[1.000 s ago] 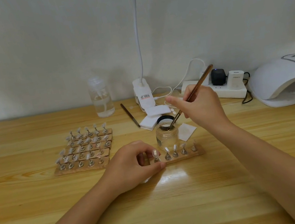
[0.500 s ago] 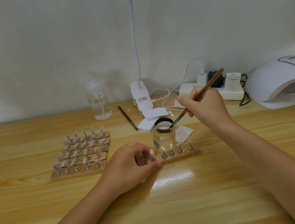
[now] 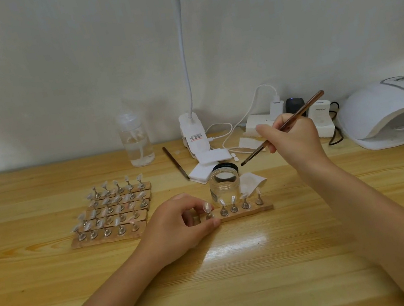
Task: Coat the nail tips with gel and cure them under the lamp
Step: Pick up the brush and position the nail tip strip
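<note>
Left hand pinches the near wooden strip of metal-pegged nail tips; right hand grips a slim brown brush — bristles above the open glass jar. White domed lamp far right on the worktop.

Pale plaster wall; glossy pine table, glare patch.

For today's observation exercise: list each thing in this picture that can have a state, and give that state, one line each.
Glass jar: open, lid off.
Brush: held in the right hand, tip above the jar, out of it.
Wooden strip: flat on the table, pinched at its end by the left hand.
Curing lamp: switched on, display lit.
Spare brush: lying on the table.
Clear bottle: upright, capped.
</note>
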{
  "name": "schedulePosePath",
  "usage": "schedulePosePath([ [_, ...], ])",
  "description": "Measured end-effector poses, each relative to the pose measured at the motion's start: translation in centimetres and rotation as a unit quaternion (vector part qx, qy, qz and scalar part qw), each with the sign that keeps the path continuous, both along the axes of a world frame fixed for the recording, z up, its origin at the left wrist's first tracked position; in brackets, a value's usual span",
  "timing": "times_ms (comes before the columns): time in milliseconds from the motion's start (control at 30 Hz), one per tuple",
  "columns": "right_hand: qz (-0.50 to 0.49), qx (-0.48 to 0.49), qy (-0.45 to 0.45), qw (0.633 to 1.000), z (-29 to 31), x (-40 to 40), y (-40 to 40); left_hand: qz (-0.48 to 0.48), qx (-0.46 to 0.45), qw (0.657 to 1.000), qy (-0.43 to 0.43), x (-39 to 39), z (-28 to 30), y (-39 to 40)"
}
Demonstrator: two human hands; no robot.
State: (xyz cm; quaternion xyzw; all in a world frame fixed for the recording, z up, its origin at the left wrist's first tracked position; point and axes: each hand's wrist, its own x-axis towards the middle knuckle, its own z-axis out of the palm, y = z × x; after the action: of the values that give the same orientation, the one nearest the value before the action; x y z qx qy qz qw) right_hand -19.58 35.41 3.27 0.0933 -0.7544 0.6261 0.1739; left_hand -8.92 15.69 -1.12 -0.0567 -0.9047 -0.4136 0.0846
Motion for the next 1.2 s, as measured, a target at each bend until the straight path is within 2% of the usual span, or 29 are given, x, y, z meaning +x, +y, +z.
schedulePosePath([
  [267,0.041,0.0,-0.023,0.999,-0.9,0.3,-1.1,-0.012,0.013,1.0,0.004,0.1,0.0,-0.1],
  [767,-0.002,0.0,-0.059,0.998,-0.6,0.1,-0.2,-0.01,0.049,0.999,-0.009,0.2,0.3,-0.1],
  [1200,0.026,-0.02,-0.095,0.995,-1.0,0.9,-1.0,-0.022,0.084,0.996,0.0,0.0,0.1,-0.5],
])
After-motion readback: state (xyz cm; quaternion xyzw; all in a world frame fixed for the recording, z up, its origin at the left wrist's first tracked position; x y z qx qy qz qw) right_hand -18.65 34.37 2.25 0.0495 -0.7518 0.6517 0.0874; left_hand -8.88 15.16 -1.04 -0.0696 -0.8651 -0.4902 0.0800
